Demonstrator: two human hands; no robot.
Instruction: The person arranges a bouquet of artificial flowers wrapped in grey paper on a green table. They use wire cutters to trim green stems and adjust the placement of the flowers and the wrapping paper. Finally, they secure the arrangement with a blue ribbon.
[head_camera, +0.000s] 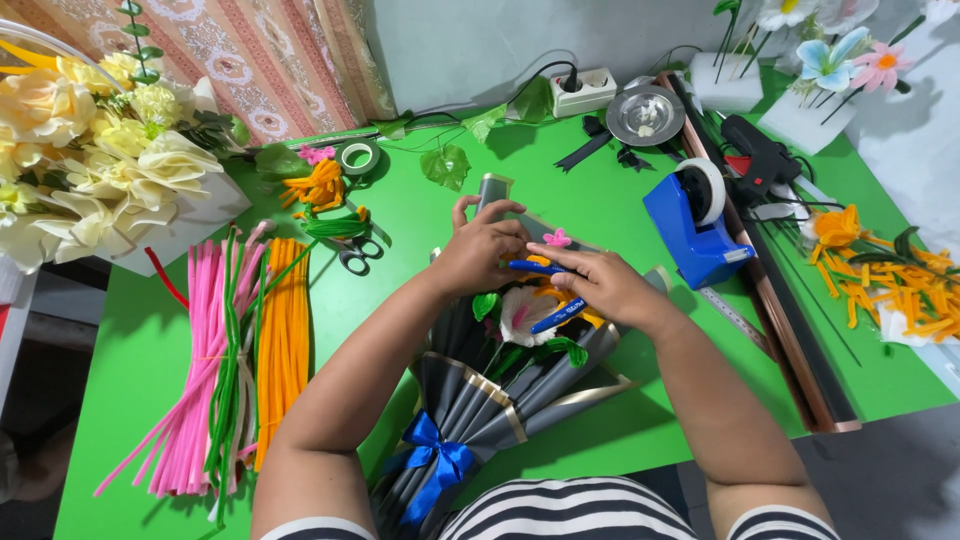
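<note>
A bouquet in dark grey wrapping paper (520, 390) with a gold edge lies on the green table (600, 180), tied low down with a blue ribbon bow (435, 455). Inside it show a white flower (525, 312), green leaves and a small pink flower (557, 239). My left hand (483, 248) grips the upper edge of the wrapping. Just to its right, my right hand (590, 283) rests on the flowers and holds a blue stick-like piece (535, 267) between its fingers.
Bundles of pink, green and orange pipe cleaners (240, 350) lie at the left, with scissors (355, 252) and a tape roll (357, 157) beyond. A blue tape dispenser (695, 225), a black glue gun (760, 155) and orange scraps (900, 290) sit right. Cream flowers (90, 150) stand far left.
</note>
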